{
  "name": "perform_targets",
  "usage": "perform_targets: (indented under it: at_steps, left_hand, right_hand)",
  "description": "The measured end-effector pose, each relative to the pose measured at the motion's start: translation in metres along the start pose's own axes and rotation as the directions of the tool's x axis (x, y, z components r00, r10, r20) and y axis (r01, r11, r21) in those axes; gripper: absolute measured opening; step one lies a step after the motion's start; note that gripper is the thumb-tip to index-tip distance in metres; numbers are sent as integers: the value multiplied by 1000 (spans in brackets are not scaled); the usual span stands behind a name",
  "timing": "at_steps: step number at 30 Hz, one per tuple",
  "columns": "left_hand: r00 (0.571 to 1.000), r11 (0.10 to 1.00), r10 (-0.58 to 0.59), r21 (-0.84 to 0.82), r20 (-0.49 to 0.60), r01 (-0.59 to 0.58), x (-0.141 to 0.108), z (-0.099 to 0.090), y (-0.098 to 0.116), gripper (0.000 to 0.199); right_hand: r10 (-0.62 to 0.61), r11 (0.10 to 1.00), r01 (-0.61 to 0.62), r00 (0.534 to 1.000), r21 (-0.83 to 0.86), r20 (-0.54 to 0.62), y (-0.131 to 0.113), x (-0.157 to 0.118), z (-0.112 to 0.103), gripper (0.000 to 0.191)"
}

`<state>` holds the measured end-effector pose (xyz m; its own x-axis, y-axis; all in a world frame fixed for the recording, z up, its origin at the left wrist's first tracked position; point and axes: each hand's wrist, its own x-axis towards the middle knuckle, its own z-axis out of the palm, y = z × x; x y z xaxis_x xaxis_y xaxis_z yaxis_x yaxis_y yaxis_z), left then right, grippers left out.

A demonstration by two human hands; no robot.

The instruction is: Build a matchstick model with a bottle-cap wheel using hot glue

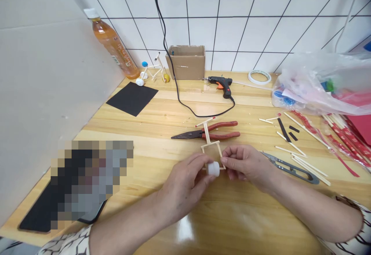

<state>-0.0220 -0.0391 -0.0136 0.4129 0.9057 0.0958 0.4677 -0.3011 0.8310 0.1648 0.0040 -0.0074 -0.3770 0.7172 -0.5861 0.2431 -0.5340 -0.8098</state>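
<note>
Between my two hands is a small frame of thin wooden sticks (207, 134), with a red-tipped crossbar at its far end. My left hand (185, 185) pinches a white bottle cap (213, 169) that sits at the frame's near end, where a short stick runs beside it. The fingers of my right hand (242, 164) are closed on the frame's right-hand stick near its lower corner. Just beyond the frame lie pliers (220, 130) with red handles; the crossbar partly overlaps them in view.
A glue gun (220, 84) with a black cord, a cardboard box (187, 63), a tape roll (259, 77) and a drink bottle (114, 46) stand along the back. At left are black card (132, 98) and a phone (43, 201). Thread snips (292, 168) and loose sticks (310, 165) lie right.
</note>
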Motion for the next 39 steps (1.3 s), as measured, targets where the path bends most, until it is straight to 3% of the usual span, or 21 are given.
perform_targets:
  at_steps: [6,20,27,30,33,39]
  left_hand:
    - [1000,999,-7,54,7,6,1,1,-1,15]
    - [999,989,-25,150,46,18,4,2,2,10]
    - [997,996,-62,70,44,59,3,-3,6,21]
    - [981,981,-186,41,-56,188,6,-7,4,20]
    - [951,955,-297,-23,-83,296,10,-13,1,15]
    - [927,886,-375,-297,-9,356,12,-11,4,15]
  right_hand:
    - [19,999,-21,999,-34,-35,-2,-2,2,26]
    - [-82,986,75,996,-152,-42,1,-4,6,21]
    - [-69,985,60,996,-159,-49,0,-6,6,22]
    - [-60,982,48,996,-181,-62,0,-6,4,21]
    - [-50,983,39,997,-177,-56,0,-5,1,22]
    - [3,995,-8,999,-102,-49,-1,-4,-1,26]
